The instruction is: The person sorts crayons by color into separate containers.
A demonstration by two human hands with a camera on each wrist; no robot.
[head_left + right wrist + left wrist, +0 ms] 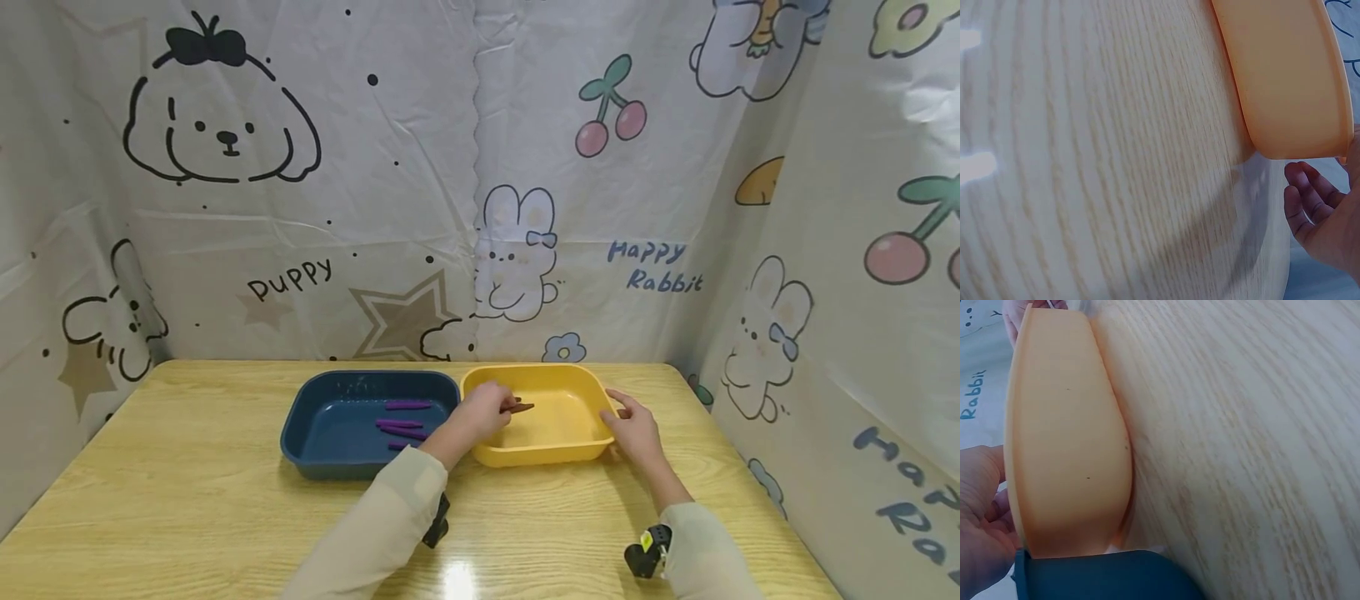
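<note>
My left hand [486, 410] reaches over the left side of a yellow tray [542, 454] and pinches slim brown sticks [519, 407], pointed at the end, low inside it. In the left wrist view the same hand [982, 519] is beyond the tray's rim, and its fingertips and the sticks are hidden. At the tray's right end my right hand [636, 429] holds the rim, thumb over the edge. Its other fingers [1311, 194] curve loosely beside the outer wall. Several slim purple sticks [401, 423] lie in the dark blue tray [330, 468] on the left.
Both trays stand side by side on a light wood table [187, 492], their rims close together. A printed cloth [405, 183] with cartoon animals hangs behind the table and along both sides. Each wrist carries a small black camera [647, 552].
</note>
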